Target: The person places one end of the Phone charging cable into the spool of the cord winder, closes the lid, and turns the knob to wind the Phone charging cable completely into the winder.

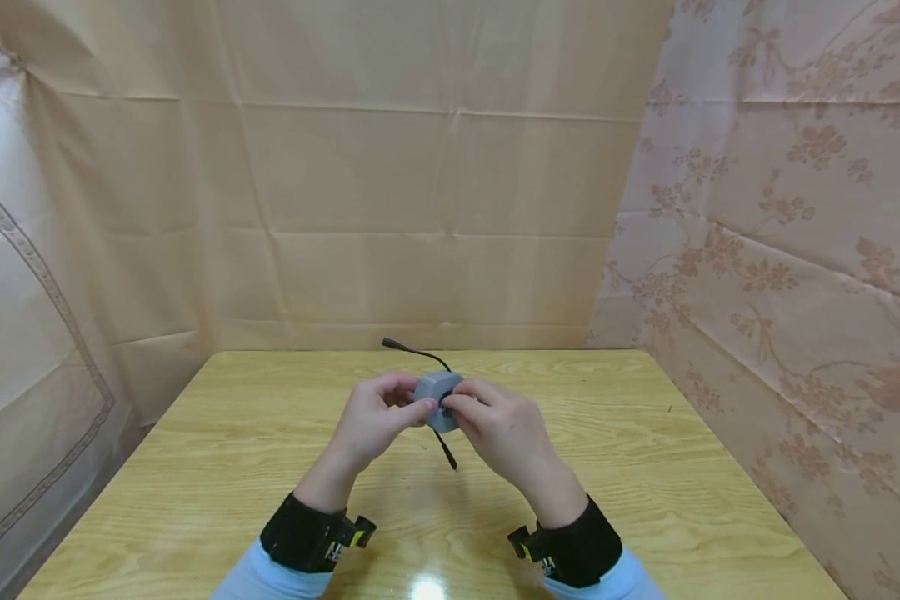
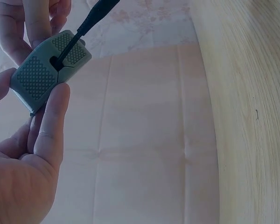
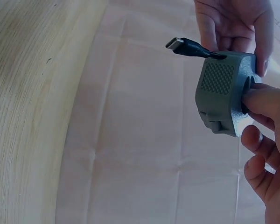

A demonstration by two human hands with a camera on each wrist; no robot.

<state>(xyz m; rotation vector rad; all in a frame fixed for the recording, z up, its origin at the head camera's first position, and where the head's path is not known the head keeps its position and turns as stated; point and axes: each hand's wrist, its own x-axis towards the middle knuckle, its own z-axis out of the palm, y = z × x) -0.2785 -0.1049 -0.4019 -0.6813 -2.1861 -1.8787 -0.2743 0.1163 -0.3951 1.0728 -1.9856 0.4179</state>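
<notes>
1. The wooden table (image 1: 195, 483) is big and yellow, with cloth walls behind it.
2. The left hand (image 1: 371, 421) pinches the gray box (image 1: 437, 400) from the left.
3. The right hand (image 1: 502, 429) pinches it from the right, above the table's middle.
4. A thin black cable (image 1: 416, 352) sticks out of its far and near sides.

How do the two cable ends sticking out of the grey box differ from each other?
The far cable end rises out of the grey box and points away toward the wall; the near cable end hangs below the box, toward the table. The far end is longer and curved, the near one short and straight. Both are black and leave the same box, held by the left hand and right hand.
</notes>
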